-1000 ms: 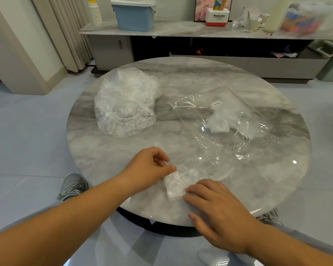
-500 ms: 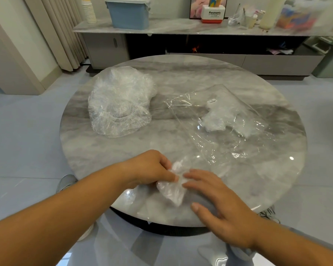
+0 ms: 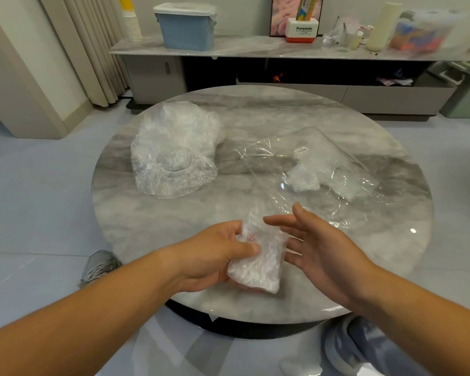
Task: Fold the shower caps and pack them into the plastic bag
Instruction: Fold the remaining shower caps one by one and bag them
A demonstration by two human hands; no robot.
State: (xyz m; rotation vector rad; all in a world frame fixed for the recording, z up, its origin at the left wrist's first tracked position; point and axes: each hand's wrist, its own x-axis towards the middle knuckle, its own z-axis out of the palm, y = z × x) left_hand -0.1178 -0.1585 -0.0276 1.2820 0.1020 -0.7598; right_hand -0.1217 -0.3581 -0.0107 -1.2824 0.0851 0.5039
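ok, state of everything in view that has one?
folded shower cap: folded compact, held over the table.
left hand: grips the folded shower cap.
right hand: open, fingers spread, beside it.
loose shower caps: unfolded, heaped on the table.
plastic bag: lying flat, packed caps inside.
blue box: lid on.

On the table (image 3: 282, 109), the heap of shower caps (image 3: 174, 156) lies toward the left edge. The plastic bag (image 3: 334, 158) lies toward the right edge, with packed caps (image 3: 303, 179) inside. A folded cap (image 3: 258, 264) is above the near edge.
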